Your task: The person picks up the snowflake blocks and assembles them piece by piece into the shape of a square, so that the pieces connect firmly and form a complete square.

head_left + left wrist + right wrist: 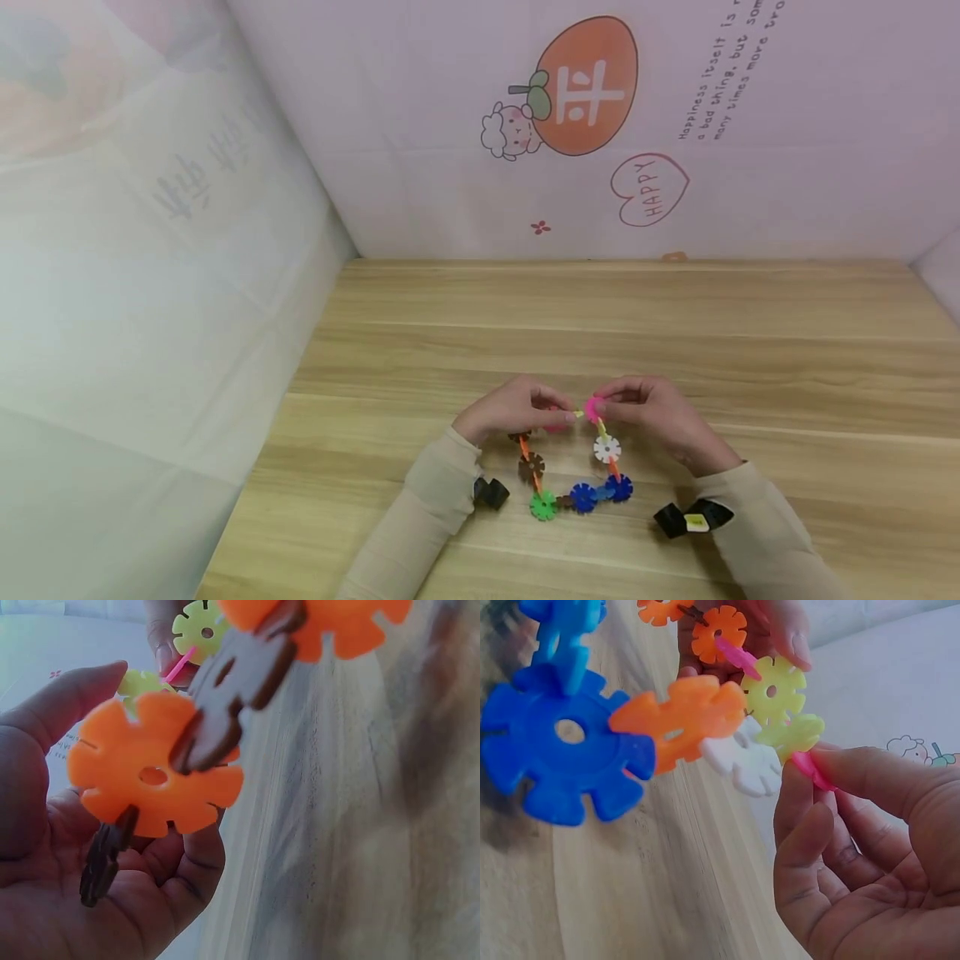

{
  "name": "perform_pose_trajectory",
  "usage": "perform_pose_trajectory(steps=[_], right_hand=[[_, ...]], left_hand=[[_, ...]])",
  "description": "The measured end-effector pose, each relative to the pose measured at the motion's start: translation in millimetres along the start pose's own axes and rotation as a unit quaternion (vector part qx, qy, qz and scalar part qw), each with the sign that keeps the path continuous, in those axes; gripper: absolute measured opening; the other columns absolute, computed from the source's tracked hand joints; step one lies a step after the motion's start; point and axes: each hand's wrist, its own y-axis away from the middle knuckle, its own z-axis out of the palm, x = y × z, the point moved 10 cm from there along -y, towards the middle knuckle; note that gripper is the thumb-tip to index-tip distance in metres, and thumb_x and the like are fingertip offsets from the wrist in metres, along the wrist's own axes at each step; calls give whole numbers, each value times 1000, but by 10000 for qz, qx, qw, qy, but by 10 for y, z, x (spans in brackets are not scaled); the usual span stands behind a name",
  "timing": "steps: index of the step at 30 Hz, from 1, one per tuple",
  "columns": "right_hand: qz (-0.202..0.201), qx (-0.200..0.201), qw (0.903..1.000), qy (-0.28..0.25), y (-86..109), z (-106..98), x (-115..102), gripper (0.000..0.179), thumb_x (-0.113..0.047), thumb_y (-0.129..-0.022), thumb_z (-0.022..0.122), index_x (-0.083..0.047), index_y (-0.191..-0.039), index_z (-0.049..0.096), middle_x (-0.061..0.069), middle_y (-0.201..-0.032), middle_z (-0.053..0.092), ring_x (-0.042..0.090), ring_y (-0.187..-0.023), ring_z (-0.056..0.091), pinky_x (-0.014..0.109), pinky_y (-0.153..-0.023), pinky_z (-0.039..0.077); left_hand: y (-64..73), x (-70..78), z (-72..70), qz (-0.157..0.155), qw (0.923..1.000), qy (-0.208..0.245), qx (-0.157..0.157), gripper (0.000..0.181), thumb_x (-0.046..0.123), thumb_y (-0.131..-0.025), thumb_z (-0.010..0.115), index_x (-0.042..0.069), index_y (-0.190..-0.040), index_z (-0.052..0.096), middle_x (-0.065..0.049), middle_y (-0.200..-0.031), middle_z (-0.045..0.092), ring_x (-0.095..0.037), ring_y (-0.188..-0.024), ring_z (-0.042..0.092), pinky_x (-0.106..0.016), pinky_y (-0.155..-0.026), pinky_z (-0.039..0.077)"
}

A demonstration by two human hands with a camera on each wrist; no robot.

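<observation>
Slotted plastic snowflake discs are linked into a chain bent round into a loop. My left hand pinches the chain's far left part, by a pink disc and a yellow disc. Opposite it, my right hand holds a pink disc between thumb and fingers. Down the right side come a white disc and blue discs. A green disc forms the near left corner. Brown and orange discs run up the left side. Whether the yellow and right pink discs interlock, I cannot tell.
The loop is over a wood-grain table. A pale printed cloth hangs behind the table, and another white cloth hangs at the left. Black wrist devices show beside both sleeves.
</observation>
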Motion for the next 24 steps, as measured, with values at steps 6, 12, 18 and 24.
perform_pose_trajectory(steps=[6, 12, 18, 24], right_hand=[[65, -8, 10000, -37, 2, 31, 7, 40, -39, -78, 73, -10, -104, 67, 6, -98, 70, 20, -91, 64, 34, -80, 49], [74, -3, 10000, -28, 10, 43, 6, 37, -37, -78, 73, -10, -103, 67, 6, -97, 70, 20, -90, 64, 34, -79, 50], [64, -10, 10000, 61, 30, 46, -15, 35, -37, -78, 74, -12, -102, 68, 4, -95, 70, 20, -88, 65, 34, -78, 51], [28, 19, 9999, 103, 51, 41, -52, 28, -31, -80, 73, -12, -101, 69, 5, -95, 70, 19, -87, 65, 33, -77, 51]], left_hand=[[-8, 4, 13, 116, 9999, 49, -12, 25, 40, -86, 65, 24, -103, 71, 13, -102, 67, -3, -90, 60, -24, -75, 50], [-12, 13, 24, 172, 9998, 92, -15, 22, 39, -86, 65, 25, -103, 71, 13, -103, 67, -3, -91, 61, -23, -75, 51], [-10, 42, 36, 191, 9998, 67, 3, 20, 36, -86, 66, 23, -100, 72, 13, -96, 68, -3, -74, 56, -22, -62, 46], [-12, 56, 48, 205, 9998, -3, 46, 20, 33, -86, 66, 20, -99, 73, 13, -89, 69, -8, -53, 39, -22, -49, 36]])
